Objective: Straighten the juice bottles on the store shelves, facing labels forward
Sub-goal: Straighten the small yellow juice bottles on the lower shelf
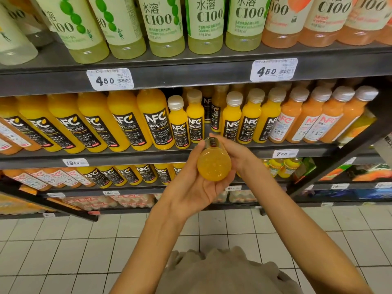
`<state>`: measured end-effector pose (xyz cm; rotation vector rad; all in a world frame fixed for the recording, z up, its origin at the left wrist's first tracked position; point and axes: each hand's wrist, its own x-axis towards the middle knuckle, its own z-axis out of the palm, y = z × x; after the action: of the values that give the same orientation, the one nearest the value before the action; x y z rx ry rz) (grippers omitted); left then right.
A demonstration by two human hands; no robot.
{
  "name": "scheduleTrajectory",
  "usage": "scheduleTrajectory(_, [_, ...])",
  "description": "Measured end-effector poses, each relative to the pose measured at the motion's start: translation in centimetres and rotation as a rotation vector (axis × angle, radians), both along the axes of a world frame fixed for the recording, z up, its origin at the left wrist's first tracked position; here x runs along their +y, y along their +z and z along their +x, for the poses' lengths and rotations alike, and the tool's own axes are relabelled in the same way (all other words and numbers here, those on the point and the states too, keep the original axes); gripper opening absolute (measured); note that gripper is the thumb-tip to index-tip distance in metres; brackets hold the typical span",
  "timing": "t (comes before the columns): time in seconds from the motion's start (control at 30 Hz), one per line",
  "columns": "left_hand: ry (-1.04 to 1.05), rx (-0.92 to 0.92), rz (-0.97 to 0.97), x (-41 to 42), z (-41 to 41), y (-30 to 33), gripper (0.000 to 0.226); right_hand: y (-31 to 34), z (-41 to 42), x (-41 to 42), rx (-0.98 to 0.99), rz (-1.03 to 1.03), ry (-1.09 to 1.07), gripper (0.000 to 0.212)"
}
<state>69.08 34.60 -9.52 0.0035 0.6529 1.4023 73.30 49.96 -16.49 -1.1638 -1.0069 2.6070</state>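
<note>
Small orange juice bottle [214, 164] held with base toward camera, gripped by left hand [191, 187] from below and right hand [235, 153] alongside, before middle shelf [148, 155] of NFC bottles [157, 122].

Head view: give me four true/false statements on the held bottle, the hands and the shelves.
1. Both hands, left and right, hold one orange juice bottle. True.
2. The held bottle's base faces the camera. True.
3. The held bottle stands on the middle shelf. False: it is in the air in front of it.
4. The top shelf price tags read 7.00. False: they read 4.50.
</note>
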Motion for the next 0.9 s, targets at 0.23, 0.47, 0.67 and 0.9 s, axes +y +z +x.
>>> scheduleTrajectory(0.23, [-0.066, 0.128, 0.055, -0.2, 0.2, -0.5, 0.058, 3.6, -0.1, 0.3, 0.246, -0.037, -0.128, 0.019])
scheduleTrajectory(0.47, [0.029, 0.964, -0.010, -0.1, 0.3, -2.7, 0.038, 7.6, 1.3, 0.7, 0.456, 0.524, -0.231, 0.035])
scheduleTrajectory(0.67, [-0.039, 0.900, -0.034, 1.1, 0.4, -4.5, 0.036, 6.0, 2.1, -0.4, 0.503, 0.329, -0.133, 0.039])
scheduleTrajectory(0.9, [-0.054, 1.221, -0.014, 2.1, -0.4, -6.6, 0.045, 5.1, 2.9, -1.6, 0.470, 0.600, -0.135, 0.026])
